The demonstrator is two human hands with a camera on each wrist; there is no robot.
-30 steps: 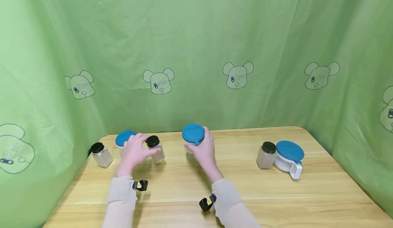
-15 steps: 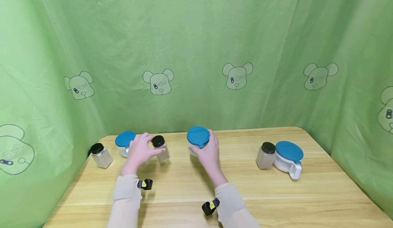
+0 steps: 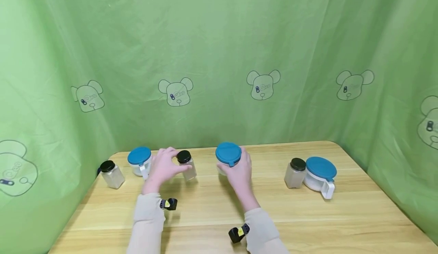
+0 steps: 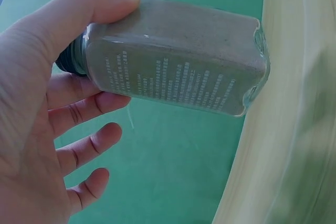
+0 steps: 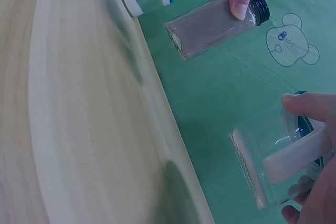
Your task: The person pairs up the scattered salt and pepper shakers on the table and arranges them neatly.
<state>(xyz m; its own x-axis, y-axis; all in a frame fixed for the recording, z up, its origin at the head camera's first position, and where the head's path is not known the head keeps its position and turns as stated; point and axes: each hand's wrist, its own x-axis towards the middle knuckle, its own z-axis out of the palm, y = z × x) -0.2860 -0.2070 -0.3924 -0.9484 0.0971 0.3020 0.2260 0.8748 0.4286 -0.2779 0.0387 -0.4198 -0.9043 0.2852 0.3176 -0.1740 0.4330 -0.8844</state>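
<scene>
My left hand [image 3: 165,168] grips a square clear jar [image 4: 173,59] with a black lid, thumb on one side and fingers on the other, near the lid. It holds greyish powder and has small white print. My right hand [image 3: 240,172] grips a round clear container [image 5: 278,156] with a blue lid [image 3: 228,153] and a white handle [image 5: 294,156], thumb near the lid. In the right wrist view both held things appear raised off the table, with the curtain behind them. The right hand's palm is partly out of that view.
At the left of the wooden table [image 3: 205,216] stand a black-lidded jar [image 3: 113,177] and a blue-lidded container [image 3: 139,157]. Another black-lidded jar [image 3: 295,176] and a wider blue-lidded container [image 3: 320,170] stand close together at the right. A green curtain [image 3: 219,37] surrounds the table's back and sides.
Both hands have moved to the right, carrying the black-lidded jar and the blue-lidded container. The blue-lidded container at the left is now less covered by my left hand.
</scene>
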